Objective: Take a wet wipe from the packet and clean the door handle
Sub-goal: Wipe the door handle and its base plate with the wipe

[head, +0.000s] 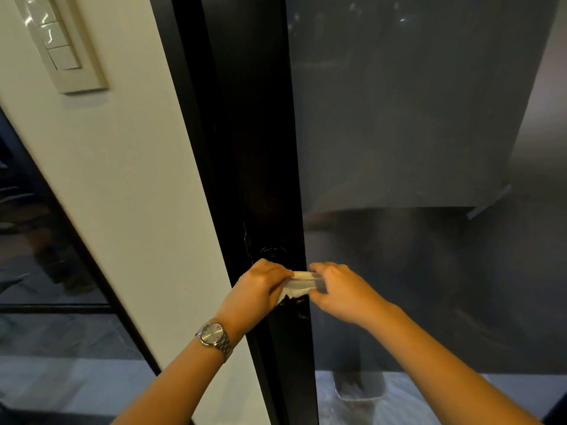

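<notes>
A white wet wipe (pixel 299 283) is stretched between my two hands, low in front of the black door frame (pixel 260 148). My left hand (pixel 260 286), with a metal watch on its wrist, pinches the wipe's left end. My right hand (pixel 334 289) grips its right end. The wipe lies across the door handle, which is almost wholly hidden under it and my fingers. A round black lock fitting (pixel 273 252) shows just above my left hand. No wipe packet is in view.
Frosted glass door panel (pixel 414 118) fills the right side. A cream wall strip with a light switch plate (pixel 58 41) stands at the left, and beyond it a glass partition (pixel 46 271). A small bin (pixel 360 388) shows blurred through the glass near the floor.
</notes>
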`<control>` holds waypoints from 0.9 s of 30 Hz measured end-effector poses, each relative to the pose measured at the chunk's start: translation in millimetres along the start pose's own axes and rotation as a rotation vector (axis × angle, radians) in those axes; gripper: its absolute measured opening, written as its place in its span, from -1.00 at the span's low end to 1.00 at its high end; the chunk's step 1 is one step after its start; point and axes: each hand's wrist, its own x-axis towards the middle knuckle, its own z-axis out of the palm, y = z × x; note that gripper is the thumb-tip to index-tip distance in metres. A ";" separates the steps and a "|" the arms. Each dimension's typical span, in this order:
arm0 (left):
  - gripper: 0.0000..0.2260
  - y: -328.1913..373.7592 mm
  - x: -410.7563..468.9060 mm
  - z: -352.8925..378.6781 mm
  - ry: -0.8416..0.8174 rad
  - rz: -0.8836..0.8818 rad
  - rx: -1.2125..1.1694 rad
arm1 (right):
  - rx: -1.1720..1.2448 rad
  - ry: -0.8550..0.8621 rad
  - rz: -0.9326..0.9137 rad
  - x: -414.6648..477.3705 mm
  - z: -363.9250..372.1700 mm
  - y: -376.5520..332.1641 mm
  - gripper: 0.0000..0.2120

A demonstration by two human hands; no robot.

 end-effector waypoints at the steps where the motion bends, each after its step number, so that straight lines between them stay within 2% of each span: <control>1: -0.82 2.2 1.9 -3.5 0.039 -0.039 -0.025 | -0.014 -0.002 -0.013 2.3 0.5 -0.1 -0.52; 3: -0.86 9.4 7.5 -17.8 0.166 -0.191 -0.140 | -0.012 0.007 -0.036 5.7 -0.2 -0.1 -0.55; 5: -0.86 12.2 14.3 -36.8 0.280 -0.354 -0.247 | 0.025 0.048 -0.047 8.5 -0.7 0.8 -0.69; 8: -0.85 5.7 20.8 -60.1 0.348 -0.455 -0.274 | 0.075 0.079 -0.037 13.7 1.3 1.0 -0.69; 11: -0.82 -5.9 21.9 -63.9 0.392 -0.549 -0.255 | 0.056 0.006 -0.047 20.2 8.5 -0.2 -0.72; 14: -0.80 -15.9 22.8 -42.0 0.341 -0.643 -0.225 | -0.010 -0.030 -0.041 23.8 18.0 -0.9 -0.70; 17: -0.79 -18.4 29.4 -7.0 0.206 -0.681 -0.224 | -0.228 0.033 -0.058 27.2 24.9 -0.3 -0.67; 19: -0.76 -14.4 35.6 6.9 0.155 -0.685 -0.207 | -0.263 0.043 -0.052 31.4 26.2 -0.2 -0.66; 23: -0.73 -7.7 37.2 14.6 0.125 -0.667 -0.128 | -0.282 0.013 -0.026 38.8 25.3 -1.3 -0.67; 27: -0.76 -14.3 33.1 21.0 0.129 -0.812 -0.236 | -0.312 0.026 -0.018 40.5 28.8 -2.7 -0.71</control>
